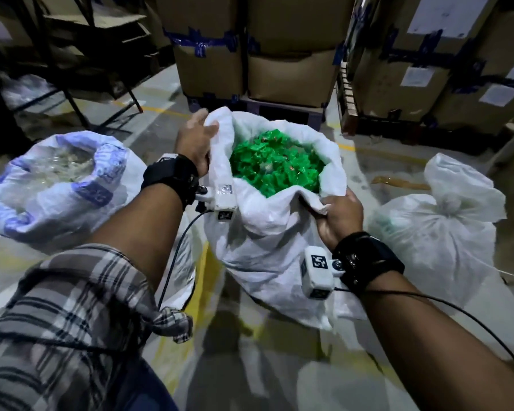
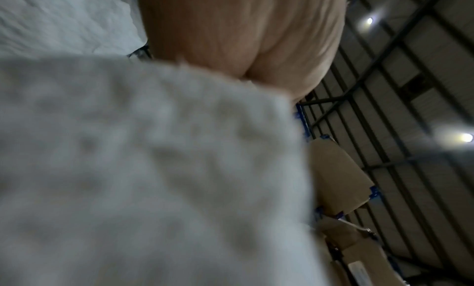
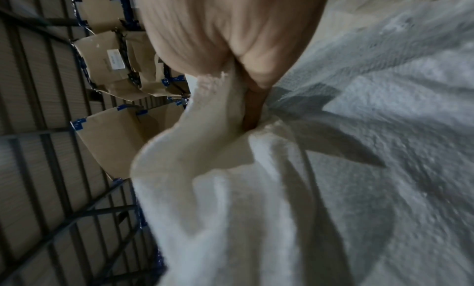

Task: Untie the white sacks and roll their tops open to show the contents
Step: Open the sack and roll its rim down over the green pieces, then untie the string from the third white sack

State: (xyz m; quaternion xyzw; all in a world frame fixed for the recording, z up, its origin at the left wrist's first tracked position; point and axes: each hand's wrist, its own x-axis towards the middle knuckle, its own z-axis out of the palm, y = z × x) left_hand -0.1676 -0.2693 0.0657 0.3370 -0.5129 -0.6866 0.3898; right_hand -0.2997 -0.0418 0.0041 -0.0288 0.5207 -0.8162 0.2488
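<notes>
A white woven sack [image 1: 267, 247] stands open on the floor in the middle, full of green wrapped pieces [image 1: 273, 161]. My left hand [image 1: 195, 140] grips the sack's left rim, thumb over the edge. My right hand [image 1: 337, 213] grips the near right rim, fingers curled round a fold of cloth. In the left wrist view the palm [image 2: 243, 30] lies against blurred white cloth [image 2: 143, 168]. The right wrist view shows my right hand [image 3: 246, 83] pinching the rim [image 3: 218, 132]. A second sack [image 1: 57, 185] at the left, with blue print, lies open on clear packets. A third white sack [image 1: 439, 229] at the right is tied shut.
Stacked cardboard boxes [image 1: 291, 48] on a pallet stand just behind the middle sack, more boxes [image 1: 445, 66] at the right. A dark metal rack [image 1: 80, 48] fills the back left. The concrete floor has yellow lines [image 1: 202, 280]. Cables run from both wrist cameras.
</notes>
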